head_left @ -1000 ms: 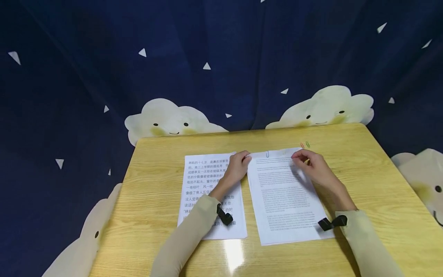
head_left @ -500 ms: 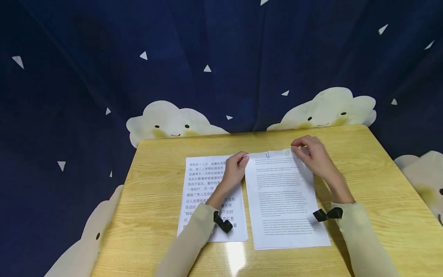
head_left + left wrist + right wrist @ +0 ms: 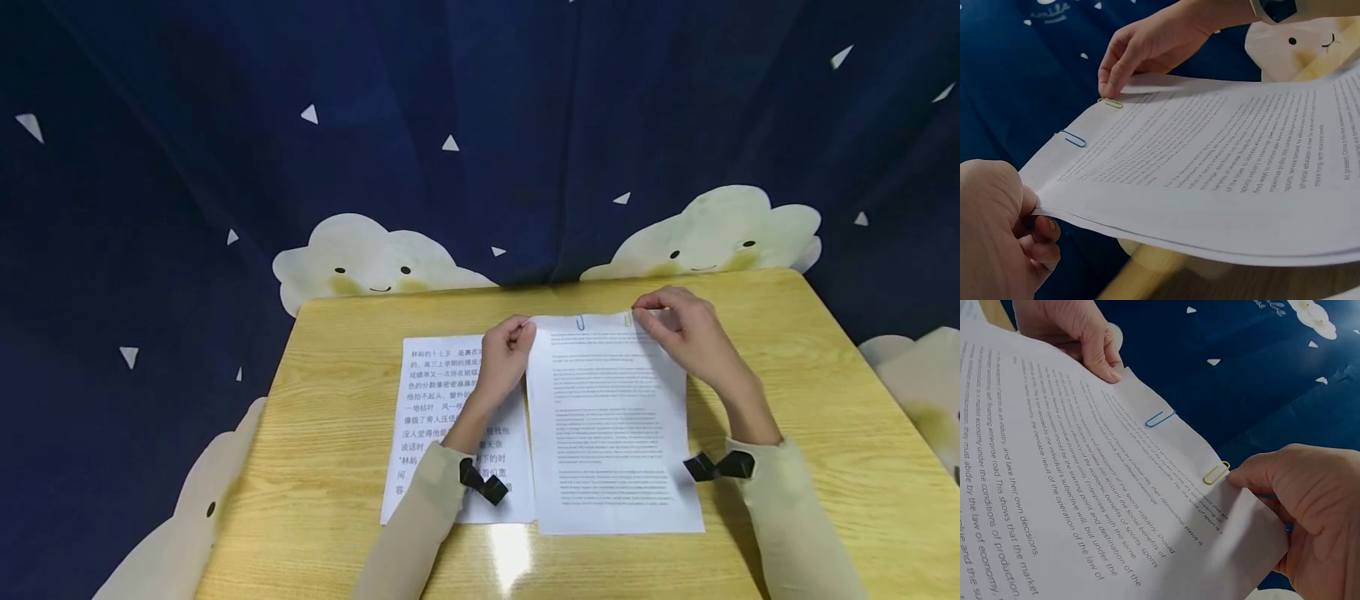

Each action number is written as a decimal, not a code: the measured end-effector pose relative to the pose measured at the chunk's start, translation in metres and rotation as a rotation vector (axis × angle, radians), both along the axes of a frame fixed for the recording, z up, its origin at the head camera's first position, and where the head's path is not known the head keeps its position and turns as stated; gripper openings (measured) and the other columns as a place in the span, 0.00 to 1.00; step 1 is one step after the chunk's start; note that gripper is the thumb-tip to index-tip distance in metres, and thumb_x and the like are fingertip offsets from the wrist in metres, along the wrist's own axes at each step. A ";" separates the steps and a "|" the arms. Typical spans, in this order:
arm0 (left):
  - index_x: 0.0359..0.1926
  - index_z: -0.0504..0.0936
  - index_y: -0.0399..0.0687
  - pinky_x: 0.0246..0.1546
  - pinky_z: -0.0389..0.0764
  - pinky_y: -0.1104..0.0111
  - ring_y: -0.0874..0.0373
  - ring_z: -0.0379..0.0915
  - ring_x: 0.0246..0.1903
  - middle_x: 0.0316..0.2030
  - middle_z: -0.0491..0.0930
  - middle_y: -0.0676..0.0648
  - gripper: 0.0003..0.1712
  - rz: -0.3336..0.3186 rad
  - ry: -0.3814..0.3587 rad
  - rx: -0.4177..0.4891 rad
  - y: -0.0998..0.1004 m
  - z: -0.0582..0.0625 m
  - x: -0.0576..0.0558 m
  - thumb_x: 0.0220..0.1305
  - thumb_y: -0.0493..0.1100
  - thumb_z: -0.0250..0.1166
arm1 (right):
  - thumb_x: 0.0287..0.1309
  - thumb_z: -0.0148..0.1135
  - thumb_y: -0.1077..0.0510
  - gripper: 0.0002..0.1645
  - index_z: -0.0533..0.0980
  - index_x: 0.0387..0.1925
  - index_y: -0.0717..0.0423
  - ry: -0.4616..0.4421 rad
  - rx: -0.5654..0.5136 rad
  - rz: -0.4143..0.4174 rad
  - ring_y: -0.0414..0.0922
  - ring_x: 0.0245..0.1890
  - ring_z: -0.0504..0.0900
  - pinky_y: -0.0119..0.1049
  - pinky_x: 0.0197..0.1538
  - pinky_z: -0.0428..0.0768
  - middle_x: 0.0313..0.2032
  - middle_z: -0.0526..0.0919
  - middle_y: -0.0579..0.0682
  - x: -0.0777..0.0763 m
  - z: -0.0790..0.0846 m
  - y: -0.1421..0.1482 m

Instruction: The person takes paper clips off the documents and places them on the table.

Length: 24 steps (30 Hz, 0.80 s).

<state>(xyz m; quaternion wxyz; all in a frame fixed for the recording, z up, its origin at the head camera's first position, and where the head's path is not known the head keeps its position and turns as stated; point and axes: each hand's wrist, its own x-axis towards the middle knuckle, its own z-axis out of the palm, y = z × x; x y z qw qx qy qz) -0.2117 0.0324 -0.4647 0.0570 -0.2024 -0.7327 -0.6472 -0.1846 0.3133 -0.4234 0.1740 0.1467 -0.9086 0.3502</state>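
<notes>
A stack of printed paper sheets [image 3: 611,417] with English text is held by its top edge between both hands. My left hand [image 3: 504,358] pinches its top-left corner, thumb on top and fingers curled beneath. At the top edge toward the right corner, my right hand [image 3: 686,337] grips it with the thumb [image 3: 1250,474] on the printed face. A blue paper clip [image 3: 1160,419] sits on that edge between the hands. The yellow paper clip [image 3: 1216,474] is right beside the right thumb. In the left wrist view the stack [image 3: 1210,219] is raised and bows slightly.
Another stack of sheets with large Chinese print [image 3: 420,417] lies on the wooden table [image 3: 330,400], partly under the left forearm. Behind the table hangs a dark blue curtain [image 3: 375,150] with clouds and triangles.
The right hand has moved from over the page up to the top edge and grips there. The English stack has turned straighter and its top has risen. The red and green clips behind are now hidden.
</notes>
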 end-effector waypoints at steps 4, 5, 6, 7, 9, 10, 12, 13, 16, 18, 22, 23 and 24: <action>0.43 0.82 0.30 0.19 0.58 0.75 0.65 0.54 0.15 0.17 0.63 0.48 0.11 0.000 -0.042 0.026 -0.003 0.013 0.008 0.71 0.35 0.57 | 0.65 0.61 0.57 0.08 0.80 0.40 0.57 0.000 -0.013 0.008 0.44 0.43 0.75 0.47 0.48 0.70 0.38 0.82 0.49 0.004 0.007 -0.002; 0.44 0.82 0.30 0.18 0.58 0.75 0.65 0.55 0.15 0.17 0.63 0.49 0.11 0.001 -0.051 0.032 -0.003 0.015 0.009 0.71 0.35 0.57 | 0.65 0.61 0.57 0.08 0.80 0.40 0.57 -0.001 -0.012 0.008 0.44 0.43 0.75 0.48 0.47 0.71 0.38 0.82 0.49 0.004 0.008 -0.002; 0.44 0.81 0.30 0.18 0.58 0.74 0.65 0.55 0.15 0.17 0.63 0.49 0.11 0.001 -0.058 0.036 -0.003 0.016 0.010 0.71 0.35 0.57 | 0.65 0.61 0.57 0.08 0.81 0.41 0.57 -0.002 -0.013 0.009 0.44 0.44 0.75 0.49 0.47 0.72 0.39 0.82 0.49 0.005 0.009 -0.003; 0.44 0.81 0.30 0.18 0.58 0.74 0.65 0.55 0.15 0.17 0.64 0.49 0.11 0.001 -0.060 0.039 -0.003 0.016 0.011 0.71 0.36 0.57 | 0.65 0.61 0.57 0.08 0.81 0.41 0.57 -0.002 -0.013 0.011 0.44 0.44 0.75 0.49 0.47 0.72 0.39 0.82 0.49 0.006 0.010 -0.003; 0.45 0.81 0.30 0.17 0.59 0.74 0.65 0.56 0.15 0.18 0.67 0.46 0.12 -0.007 -0.068 0.045 -0.003 0.017 0.012 0.71 0.36 0.56 | 0.65 0.62 0.57 0.08 0.81 0.41 0.57 0.007 -0.010 0.011 0.43 0.44 0.75 0.47 0.48 0.71 0.39 0.82 0.49 0.007 0.012 -0.003; 0.45 0.81 0.30 0.17 0.60 0.74 0.65 0.57 0.15 0.18 0.69 0.44 0.12 -0.014 -0.073 0.047 -0.004 0.018 0.012 0.72 0.36 0.56 | 0.65 0.62 0.57 0.08 0.81 0.41 0.57 0.011 -0.007 0.011 0.43 0.44 0.75 0.44 0.48 0.71 0.39 0.82 0.48 0.008 0.013 -0.003; 0.46 0.81 0.30 0.17 0.61 0.75 0.66 0.59 0.14 0.20 0.72 0.39 0.13 -0.030 -0.078 0.046 -0.004 0.018 0.013 0.72 0.37 0.56 | 0.65 0.62 0.57 0.07 0.81 0.41 0.57 0.023 -0.001 0.012 0.42 0.43 0.75 0.39 0.48 0.70 0.39 0.82 0.48 0.009 0.014 -0.003; 0.47 0.81 0.30 0.16 0.61 0.74 0.66 0.59 0.14 0.21 0.73 0.38 0.13 -0.034 -0.081 0.046 -0.005 0.018 0.013 0.72 0.37 0.56 | 0.65 0.62 0.57 0.07 0.81 0.41 0.57 0.029 0.001 0.014 0.42 0.43 0.75 0.36 0.48 0.69 0.39 0.82 0.48 0.010 0.015 -0.003; 0.47 0.81 0.30 0.16 0.62 0.74 0.66 0.60 0.14 0.23 0.75 0.35 0.13 -0.036 -0.079 0.039 -0.005 0.019 0.013 0.72 0.37 0.55 | 0.64 0.63 0.58 0.07 0.81 0.41 0.55 0.046 0.011 0.023 0.41 0.43 0.75 0.30 0.48 0.68 0.38 0.82 0.46 0.011 0.016 -0.004; 0.46 0.81 0.30 0.16 0.62 0.75 0.66 0.60 0.14 0.22 0.74 0.37 0.13 -0.026 -0.075 0.040 -0.005 0.019 0.014 0.72 0.37 0.56 | 0.63 0.64 0.58 0.06 0.81 0.40 0.55 0.051 0.014 0.035 0.41 0.43 0.75 0.29 0.49 0.67 0.38 0.82 0.46 0.011 0.016 -0.005; 0.45 0.81 0.31 0.15 0.61 0.75 0.66 0.60 0.13 0.21 0.73 0.40 0.12 -0.014 -0.076 0.051 -0.005 0.018 0.014 0.72 0.37 0.56 | 0.62 0.65 0.58 0.06 0.82 0.39 0.54 0.055 0.019 0.042 0.41 0.43 0.75 0.29 0.49 0.66 0.36 0.83 0.45 0.011 0.017 -0.006; 0.45 0.81 0.31 0.15 0.61 0.75 0.65 0.60 0.13 0.21 0.72 0.41 0.12 -0.015 -0.076 0.054 -0.005 0.018 0.014 0.72 0.37 0.56 | 0.62 0.65 0.58 0.05 0.82 0.39 0.54 0.055 0.021 0.040 0.41 0.42 0.75 0.30 0.49 0.66 0.36 0.83 0.45 0.011 0.017 -0.006; 0.45 0.81 0.31 0.15 0.61 0.75 0.65 0.60 0.14 0.20 0.72 0.42 0.12 -0.016 -0.077 0.057 -0.004 0.018 0.014 0.72 0.37 0.56 | 0.62 0.65 0.58 0.05 0.82 0.39 0.54 0.058 0.023 0.039 0.41 0.42 0.75 0.30 0.49 0.66 0.35 0.83 0.46 0.012 0.017 -0.006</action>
